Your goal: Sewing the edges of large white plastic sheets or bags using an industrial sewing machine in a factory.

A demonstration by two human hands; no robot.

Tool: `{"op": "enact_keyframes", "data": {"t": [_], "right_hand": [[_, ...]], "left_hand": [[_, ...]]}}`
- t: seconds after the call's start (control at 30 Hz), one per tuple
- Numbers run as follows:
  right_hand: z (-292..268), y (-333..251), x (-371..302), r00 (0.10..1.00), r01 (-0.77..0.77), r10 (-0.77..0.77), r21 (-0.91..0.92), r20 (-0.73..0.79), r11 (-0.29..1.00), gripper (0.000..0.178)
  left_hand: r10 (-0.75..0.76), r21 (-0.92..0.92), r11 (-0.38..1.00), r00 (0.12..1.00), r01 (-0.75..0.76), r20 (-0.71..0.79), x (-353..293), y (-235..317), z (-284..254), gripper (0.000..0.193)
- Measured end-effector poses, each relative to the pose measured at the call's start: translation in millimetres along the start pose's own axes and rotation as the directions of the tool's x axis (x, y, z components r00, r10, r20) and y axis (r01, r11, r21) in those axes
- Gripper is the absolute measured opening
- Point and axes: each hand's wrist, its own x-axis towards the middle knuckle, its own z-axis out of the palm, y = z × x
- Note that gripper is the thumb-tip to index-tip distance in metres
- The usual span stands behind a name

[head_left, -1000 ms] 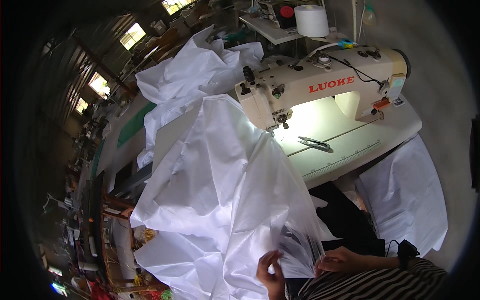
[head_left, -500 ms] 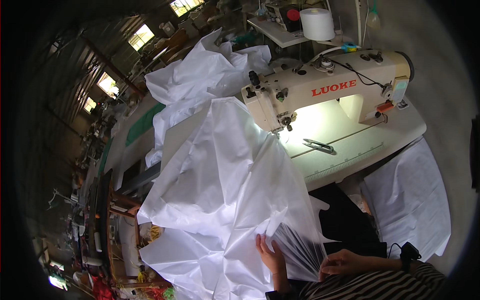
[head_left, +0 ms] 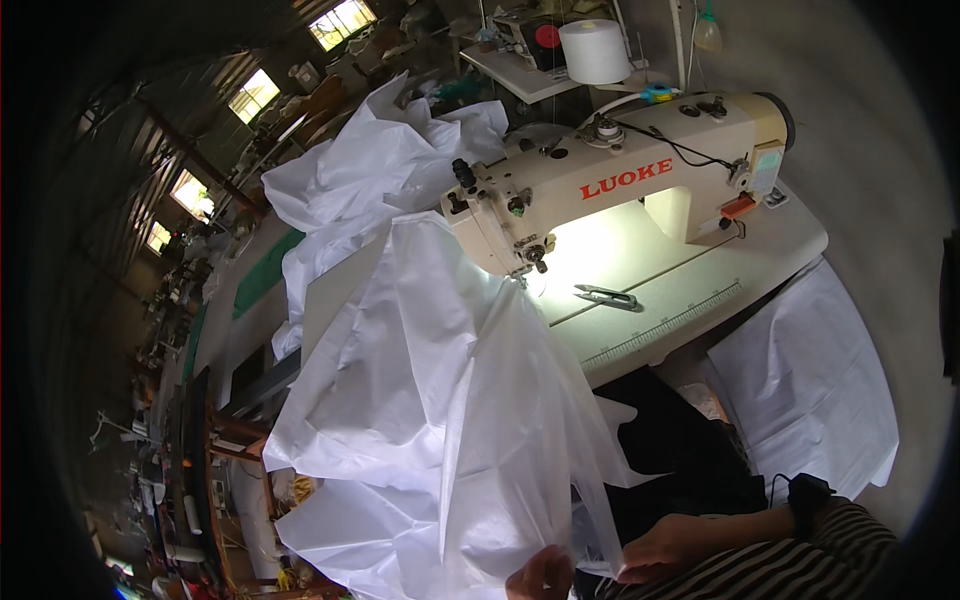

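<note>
A large white sheet (head_left: 400, 390), thin and creased with a slight sheen, hangs from the sewing machine (head_left: 610, 190) down toward me. Its upper end lies under the needle area (head_left: 519, 280). At the lower edge of the view my left hand (head_left: 541, 574) is closed, its curled fingers on the sheet's near part. To its right, my right hand (head_left: 662, 548) pinches the sheet's near right edge between thumb and fingers. A band of the sheet stretches from the machine down to both hands.
Thread snips (head_left: 608, 298) lie on the machine bed (head_left: 680, 310). More white sheeting (head_left: 360, 160) is heaped beyond the machine, and another white piece (head_left: 810, 370) hangs at right. A white thread cone (head_left: 594, 52) stands behind. Dark cloth (head_left: 670, 440) covers my lap.
My left hand has moved down toward me, from spread on the sheet to closed. The gathered folds between my hands have flattened out. The view has shifted slightly, moving the machine leftward.
</note>
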Motion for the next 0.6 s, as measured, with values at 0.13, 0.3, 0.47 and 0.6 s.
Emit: {"op": "enact_keyframes", "data": {"t": [0.13,0.3,0.47,0.6], "right_hand": [[16,-6,21,0.975,0.166,-0.093,-0.38,0.203,0.91,0.02],[15,-6,19,0.905,0.404,-0.418,-0.488,0.086,0.774,0.026],[-19,44,-17,0.591,-0.297,-0.099,-0.33,-0.801,0.896,0.056],[-2,72,-4,0.708,0.026,-0.241,-0.317,-0.664,0.948,0.034]], "left_hand": [[0.023,-0.364,0.931,0.999,-0.008,0.035,-6,20,10,0.024],[-0.137,-0.232,0.962,0.99,0.141,0.034,-2,25,24,0.018],[-0.058,-0.277,0.961,0.992,0.026,-0.109,1,26,26,0.014],[0.009,-0.16,0.987,0.995,-0.025,-0.101,7,36,28,0.014]]}}
